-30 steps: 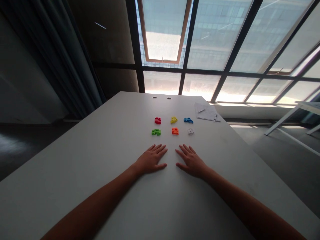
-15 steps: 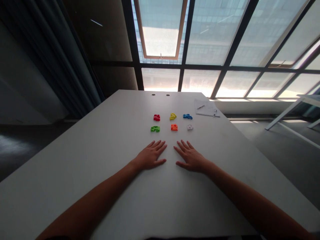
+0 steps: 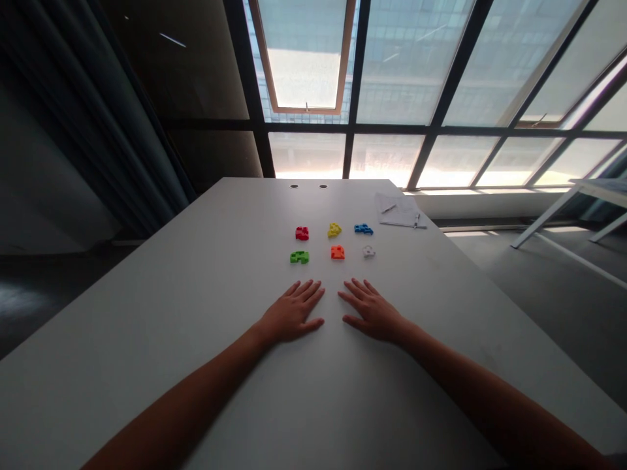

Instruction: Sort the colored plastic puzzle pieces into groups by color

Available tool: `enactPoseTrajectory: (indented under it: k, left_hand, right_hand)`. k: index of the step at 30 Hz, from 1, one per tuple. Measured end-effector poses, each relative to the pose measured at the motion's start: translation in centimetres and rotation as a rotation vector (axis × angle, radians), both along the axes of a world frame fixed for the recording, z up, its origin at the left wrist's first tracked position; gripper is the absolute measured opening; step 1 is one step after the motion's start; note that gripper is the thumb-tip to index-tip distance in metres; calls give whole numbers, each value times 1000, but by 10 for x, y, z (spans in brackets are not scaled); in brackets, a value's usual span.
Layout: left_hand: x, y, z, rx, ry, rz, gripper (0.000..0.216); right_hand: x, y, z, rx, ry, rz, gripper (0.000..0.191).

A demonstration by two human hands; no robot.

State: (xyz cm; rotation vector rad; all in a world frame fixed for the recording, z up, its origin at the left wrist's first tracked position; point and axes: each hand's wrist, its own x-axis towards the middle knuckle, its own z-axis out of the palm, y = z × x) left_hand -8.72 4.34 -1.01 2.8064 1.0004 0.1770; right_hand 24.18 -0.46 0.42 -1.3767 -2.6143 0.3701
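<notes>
1. On the pale grey desk (image 3: 196, 294), the left hand (image 3: 292, 312) and right hand (image 3: 368, 311) are laid palm-down, side by side, not touching.
2. Each grip is spread flat, fingers apart; nothing is held.
3. Straight ahead of the fingertips, untouched, a left-to-right row is noted:
   - the small green plastic puzzle piece (image 3: 299, 257), nearest the left hand;
   - the orange plastic puzzle piece (image 3: 337, 252), beyond the gap between the hands;
   - the white plastic puzzle piece (image 3: 368, 251), nearest the right hand.
4. Farther off, a second row is noted: the red (image 3: 302, 233), yellow (image 3: 334, 230) and blue (image 3: 363, 229) plastic pieces.

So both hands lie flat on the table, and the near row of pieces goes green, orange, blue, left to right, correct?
Not quite: in the head view the near row goes green piece, orange piece, white piece; the blue piece lies in the far row. The left hand and right hand do lie flat on the table.
</notes>
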Motion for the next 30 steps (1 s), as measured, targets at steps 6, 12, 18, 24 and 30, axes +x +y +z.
enactPoseTrajectory:
  k: [6,12,18,24,30]
  left_hand:
    - [-2,-12,2,-4,43,8,100]
    - [-2,-14,2,1,60,7,104]
    - [-2,-13,5,-22,29,1,104]
    - [-5,-8,1,-28,-54,20,98]
    - [-6,-6,0,-30,-61,21,94]
  right_hand:
    - [1,-12,-5,15,-48,19,81]
    - [5,-15,-6,9,-72,43,85]
    - [11,-11,-10,13,-25,53,83]
    - [11,-8,-7,20,10,34,76]
    - [9,-8,-2,7,14,29,70]
